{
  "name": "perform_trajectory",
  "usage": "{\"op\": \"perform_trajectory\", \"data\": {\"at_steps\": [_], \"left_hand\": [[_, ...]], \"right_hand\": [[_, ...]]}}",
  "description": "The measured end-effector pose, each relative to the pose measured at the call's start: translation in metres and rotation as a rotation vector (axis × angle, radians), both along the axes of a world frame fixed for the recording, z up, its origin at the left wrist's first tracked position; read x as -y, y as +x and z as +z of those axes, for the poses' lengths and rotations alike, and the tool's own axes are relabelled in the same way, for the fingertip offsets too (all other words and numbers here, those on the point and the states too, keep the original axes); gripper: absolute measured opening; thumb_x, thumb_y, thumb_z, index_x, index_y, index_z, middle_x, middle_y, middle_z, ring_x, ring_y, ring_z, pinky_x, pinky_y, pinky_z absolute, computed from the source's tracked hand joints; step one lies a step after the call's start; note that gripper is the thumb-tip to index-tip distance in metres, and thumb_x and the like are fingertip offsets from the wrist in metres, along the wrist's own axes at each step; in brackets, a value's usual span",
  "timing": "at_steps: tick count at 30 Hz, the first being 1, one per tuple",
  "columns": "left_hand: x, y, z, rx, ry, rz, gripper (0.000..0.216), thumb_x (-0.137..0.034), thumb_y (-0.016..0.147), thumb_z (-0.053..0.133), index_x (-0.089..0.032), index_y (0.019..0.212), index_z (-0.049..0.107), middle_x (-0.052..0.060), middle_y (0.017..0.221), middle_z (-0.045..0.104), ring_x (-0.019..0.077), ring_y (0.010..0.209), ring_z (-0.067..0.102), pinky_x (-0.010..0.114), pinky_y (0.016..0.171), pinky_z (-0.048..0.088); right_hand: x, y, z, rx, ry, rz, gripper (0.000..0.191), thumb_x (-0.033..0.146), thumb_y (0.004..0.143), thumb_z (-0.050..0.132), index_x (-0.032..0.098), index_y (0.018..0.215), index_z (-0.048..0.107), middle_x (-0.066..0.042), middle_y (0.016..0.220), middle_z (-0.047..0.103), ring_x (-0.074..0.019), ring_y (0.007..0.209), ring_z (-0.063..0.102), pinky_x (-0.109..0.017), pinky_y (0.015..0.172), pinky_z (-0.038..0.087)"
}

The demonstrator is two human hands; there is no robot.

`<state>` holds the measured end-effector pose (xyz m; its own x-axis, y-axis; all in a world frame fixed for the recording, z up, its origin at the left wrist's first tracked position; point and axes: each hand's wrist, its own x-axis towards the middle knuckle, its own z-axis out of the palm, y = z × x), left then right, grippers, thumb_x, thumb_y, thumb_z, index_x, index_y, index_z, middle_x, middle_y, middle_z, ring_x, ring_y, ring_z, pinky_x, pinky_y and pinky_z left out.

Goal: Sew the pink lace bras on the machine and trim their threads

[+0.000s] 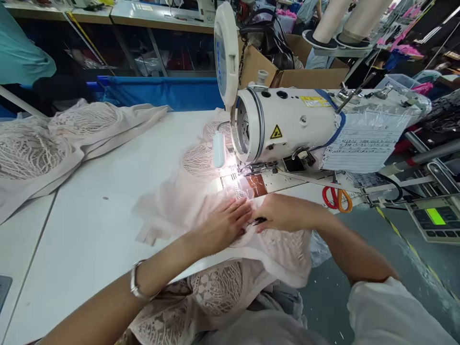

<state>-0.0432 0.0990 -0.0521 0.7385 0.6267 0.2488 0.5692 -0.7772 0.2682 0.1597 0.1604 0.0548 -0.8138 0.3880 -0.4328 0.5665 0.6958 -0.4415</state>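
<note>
Both hands work close together in the head view: your left hand (230,221) lies flat on pale pink cloth, fingers together and gripping nothing that shows, while your right hand (278,212) curls around a small dark tool (259,220), too covered to name. That cloth belongs to a lacy bra (287,247), spread from under the lit end of the sewing machine (293,120) back toward your lap, one cup near the table's front edge. Your left fingertips sit just short of the bright stitching area, where glare hides the needle; if the machine ran and your fingers crept forward, they could be pricked. The dark tool could nick the lace should your grip slip. Cloth sagging off the table (108,239) might drag the seam crooked, and the other bra (217,287) on your lap could catch in the folds. Your bracelet (134,281) might snag its netting too.
</note>
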Motion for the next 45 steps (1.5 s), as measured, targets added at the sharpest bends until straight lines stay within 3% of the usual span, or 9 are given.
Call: {"op": "perform_trajectory", "data": {"at_steps": [3, 7, 10, 14, 20, 29, 34, 39, 45], "left_hand": [[-0.012, 0.023, -0.005, -0.046, 0.027, 0.112, 0.045, -0.028, 0.099, 0.049, -0.012, 0.140, 0.054, 0.021, 0.146, 0.052, 0.0393, 0.139, 0.045, 0.060, 0.114, 0.039], [-0.030, 0.015, -0.006, 0.023, 0.055, 0.105, 0.042, -0.031, 0.100, 0.047, -0.016, 0.138, 0.057, 0.019, 0.143, 0.056, 0.0385, 0.138, 0.047, 0.061, 0.110, 0.042], [-0.046, 0.002, -0.009, 0.116, 0.016, 0.058, 0.035, -0.027, 0.104, 0.039, -0.018, 0.130, 0.061, 0.012, 0.130, 0.067, 0.0268, 0.125, 0.060, 0.047, 0.102, 0.052], [-0.054, 0.000, -0.013, 0.172, -0.009, 0.241, 0.035, -0.016, 0.103, 0.031, -0.013, 0.119, 0.063, 0.013, 0.113, 0.071, 0.0220, 0.101, 0.068, 0.038, 0.085, 0.059], [-0.033, 0.015, -0.015, -0.042, 0.288, 0.376, 0.053, -0.030, 0.102, 0.037, 0.009, 0.133, 0.053, 0.031, 0.138, 0.058, 0.0393, 0.130, 0.054, 0.053, 0.106, 0.047], [-0.036, 0.016, -0.013, -0.152, 0.322, 0.288, 0.058, -0.031, 0.104, 0.031, 0.015, 0.129, 0.056, 0.031, 0.130, 0.063, 0.0367, 0.127, 0.058, 0.047, 0.111, 0.042], [-0.038, 0.014, -0.007, -0.115, 0.254, 0.272, 0.045, -0.029, 0.100, 0.039, 0.005, 0.113, 0.065, 0.031, 0.127, 0.064, 0.0371, 0.115, 0.061, 0.049, 0.095, 0.049], [-0.041, 0.011, -0.003, -0.073, 0.209, 0.278, 0.027, -0.027, 0.095, 0.049, -0.007, 0.095, 0.067, 0.028, 0.133, 0.061, 0.0339, 0.100, 0.061, 0.045, 0.079, 0.049], [-0.045, 0.008, -0.005, -0.056, 0.180, 0.282, 0.037, -0.032, 0.095, 0.051, -0.004, 0.115, 0.063, 0.025, 0.137, 0.059, 0.0347, 0.107, 0.058, 0.045, 0.082, 0.047]], "right_hand": [[-0.018, 0.008, 0.006, 0.133, 0.202, -0.101, 0.026, 0.019, 0.094, 0.062, 0.015, 0.068, 0.064, -0.002, 0.062, 0.057, -0.0136, 0.057, 0.047, -0.028, 0.057, 0.027], [-0.030, 0.002, -0.037, 0.077, 0.522, -0.340, 0.018, 0.005, 0.094, 0.051, 0.014, 0.097, 0.066, -0.011, 0.099, 0.068, -0.0182, 0.076, 0.058, -0.028, 0.063, 0.033], [-0.036, -0.009, -0.078, -0.153, 0.528, -0.538, 0.009, 0.016, 0.094, 0.059, 0.017, 0.101, 0.064, -0.009, 0.105, 0.068, -0.0181, 0.083, 0.061, -0.026, 0.066, 0.036], [-0.041, -0.013, -0.102, -0.356, 0.472, -0.702, 0.009, 0.025, 0.090, 0.064, 0.020, 0.083, 0.062, -0.002, 0.086, 0.070, -0.0164, 0.073, 0.058, -0.025, 0.064, 0.034], [-0.033, -0.011, -0.104, -0.455, 0.529, -0.612, 0.015, 0.023, 0.088, 0.057, 0.021, 0.074, 0.056, -0.002, 0.077, 0.065, -0.0168, 0.068, 0.055, -0.027, 0.064, 0.036], [-0.029, -0.014, -0.115, -0.419, 0.646, -0.627, 0.005, 0.018, 0.091, 0.052, 0.020, 0.087, 0.054, -0.002, 0.074, 0.067, -0.0171, 0.065, 0.062, -0.025, 0.061, 0.038], [-0.028, -0.016, -0.119, -0.352, 0.803, -0.482, 0.013, 0.013, 0.093, 0.046, 0.017, 0.095, 0.058, -0.002, 0.069, 0.067, -0.0167, 0.059, 0.060, -0.026, 0.058, 0.038], [-0.026, -0.017, -0.121, -0.330, 0.920, -0.380, 0.024, 0.022, 0.103, 0.042, 0.015, 0.101, 0.065, -0.006, 0.078, 0.070, -0.0168, 0.067, 0.063, -0.027, 0.062, 0.042], [-0.024, -0.014, -0.122, -0.310, 0.921, -0.333, 0.029, 0.023, 0.103, 0.043, 0.013, 0.112, 0.069, -0.008, 0.083, 0.071, -0.0173, 0.074, 0.065, -0.026, 0.067, 0.046]]}}
